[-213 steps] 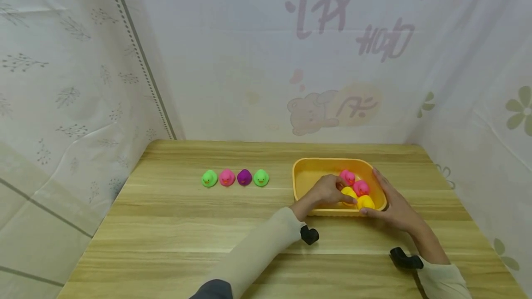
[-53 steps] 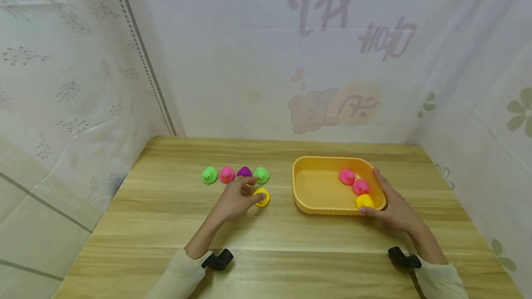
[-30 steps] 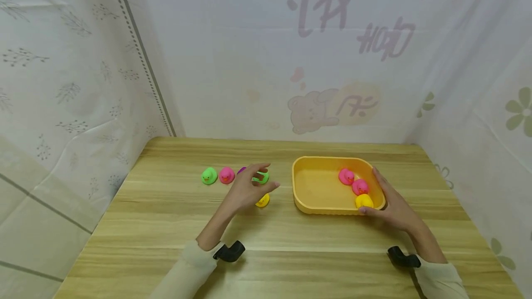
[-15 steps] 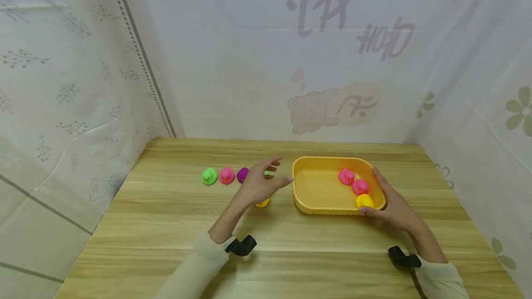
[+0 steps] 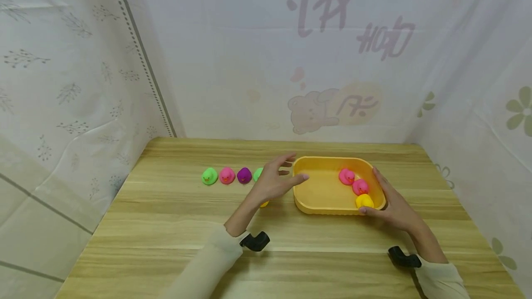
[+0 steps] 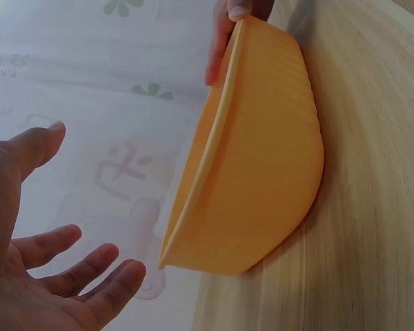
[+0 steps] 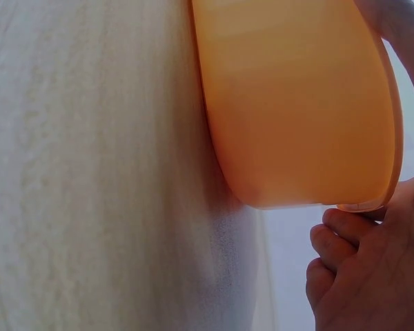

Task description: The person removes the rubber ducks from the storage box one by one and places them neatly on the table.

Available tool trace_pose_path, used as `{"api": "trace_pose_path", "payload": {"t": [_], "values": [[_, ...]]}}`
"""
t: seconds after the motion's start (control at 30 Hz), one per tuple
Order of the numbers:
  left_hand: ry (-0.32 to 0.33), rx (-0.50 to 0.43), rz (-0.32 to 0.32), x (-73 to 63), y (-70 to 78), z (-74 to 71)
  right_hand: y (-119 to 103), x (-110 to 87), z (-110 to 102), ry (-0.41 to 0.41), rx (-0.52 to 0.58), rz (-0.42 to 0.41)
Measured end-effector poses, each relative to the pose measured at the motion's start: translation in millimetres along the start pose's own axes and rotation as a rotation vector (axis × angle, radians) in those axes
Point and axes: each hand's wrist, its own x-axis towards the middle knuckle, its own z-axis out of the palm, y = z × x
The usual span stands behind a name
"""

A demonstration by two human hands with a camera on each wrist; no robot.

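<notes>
My left hand [image 5: 272, 183] hovers at the left rim of a yellow plastic basin [image 5: 317, 193], fingers spread and holding nothing. In the left wrist view its fingers stand apart from the basin wall. My right hand [image 5: 395, 209] grips the basin's right end, thumb over the front rim. Inside the basin lie a pink rubber duck [image 5: 347, 176], a second pink duck [image 5: 360, 187] and a yellow duck [image 5: 364, 201]. On the table, a green duck [image 5: 209, 176], pink duck [image 5: 226, 176], purple duck [image 5: 244, 176] and partly hidden green duck [image 5: 258, 173] form a row. My left hand mostly covers another yellow duck [image 5: 264, 204].
The wooden table [image 5: 166, 225] carries the ducks and basin. Patterned white cloth [image 5: 232, 59] hangs behind it and on both sides. A black curved piece [image 5: 255, 242] sits at the left wrist, and a similar black piece [image 5: 403, 258] at the right.
My left hand took a yellow duck from the basin, set it in front of the right-hand green duck, let go and moved right to the basin. The right hand has kept its grip.
</notes>
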Motion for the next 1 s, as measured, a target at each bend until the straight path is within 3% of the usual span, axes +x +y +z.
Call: {"api": "trace_pose_path", "payload": {"t": [0.43, 1.0], "values": [[-0.024, -0.008, 0.002, 11.1, 1.7, 24.2, 0, 0.2, 0, -0.002, 0.000, 0.008], [-0.069, 0.086, -0.029, 23.4, 6.5, 44.4, 1, 0.3, -1, -0.006, -0.001, 0.020]]}}
